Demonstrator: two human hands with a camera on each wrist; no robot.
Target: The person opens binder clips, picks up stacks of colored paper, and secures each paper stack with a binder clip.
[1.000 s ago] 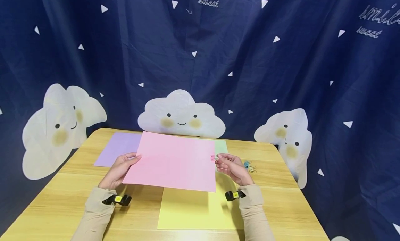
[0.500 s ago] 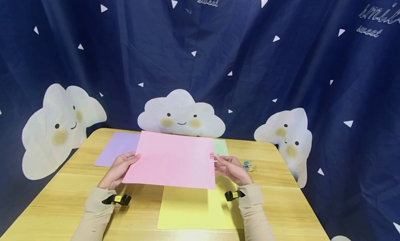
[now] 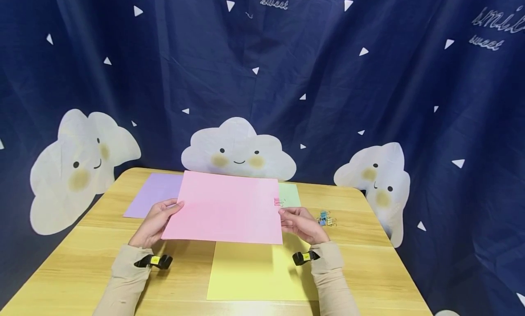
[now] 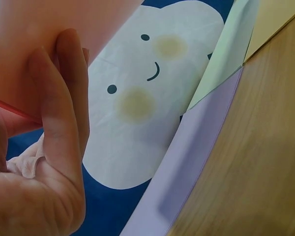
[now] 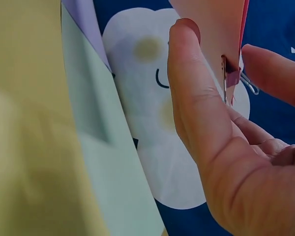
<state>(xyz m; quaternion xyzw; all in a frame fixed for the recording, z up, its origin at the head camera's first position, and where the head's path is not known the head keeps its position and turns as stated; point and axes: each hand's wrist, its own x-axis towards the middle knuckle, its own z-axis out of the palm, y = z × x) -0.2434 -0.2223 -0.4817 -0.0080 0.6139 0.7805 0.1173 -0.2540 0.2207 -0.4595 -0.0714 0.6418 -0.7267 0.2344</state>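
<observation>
Blank pink rectangular sheet of paper, held up above the table, tilted, both hands at its short edges. Small pink binder clip with wire handles sits on its right edge. Change vs half a second ago: right hand was at the clip's handles, now just below them, handles exposed; sheet's right side shifted slightly left and up. Left hand about unchanged, thumb and fingers pinching the sheet's left edge. Right thumb and nearest finger lie apart on either side of the right edge; can't tell if they press it.

Hidden/unclear: one sheet or several layers, can't tell. Pink covers most of the pale green sheet and overlaps the view of the lilac sheet and the upper part of the bright yellow sheet. Left wrist view crops the pink sheet; thumb mostly hidden there. Cluster of small blue and yellowish metal binder clips on the light wooden table, right of the right hand; too small to count. Table's near edge cut off.
</observation>
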